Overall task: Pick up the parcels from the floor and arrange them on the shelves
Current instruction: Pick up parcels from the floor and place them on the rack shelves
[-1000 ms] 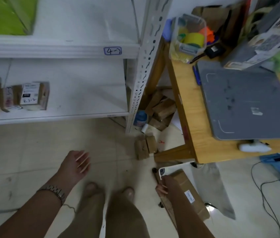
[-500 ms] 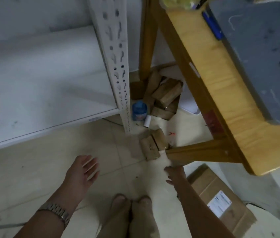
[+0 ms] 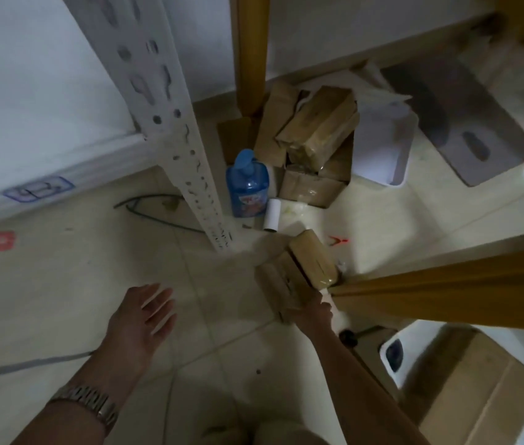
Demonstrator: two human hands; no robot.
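Two small brown parcels lie side by side on the tiled floor, one (image 3: 275,281) nearer me and one (image 3: 313,261) against the wooden table rail. My right hand (image 3: 313,313) is at the near end of the nearer parcel, its fingers curled round that end and mostly hidden. My left hand (image 3: 145,316), with a metal watch on the wrist, hovers over bare floor to the left with fingers spread and holds nothing. A pile of several more brown parcels (image 3: 318,130) sits further back by the wall. The white lowest shelf (image 3: 45,91) is at the upper left.
The perforated white shelf post (image 3: 174,130) stands between shelf and parcels. A blue pump bottle (image 3: 247,187) and a white roll (image 3: 271,215) stand beside it. Wooden table leg (image 3: 251,53) and rail (image 3: 446,284) hem in the parcels. A large cardboard box (image 3: 478,390) lies at the lower right.
The view has dropped closer to the floor. My right hand moved forward from short of the two small parcels onto the near one's end. My left hand stays open over the floor.
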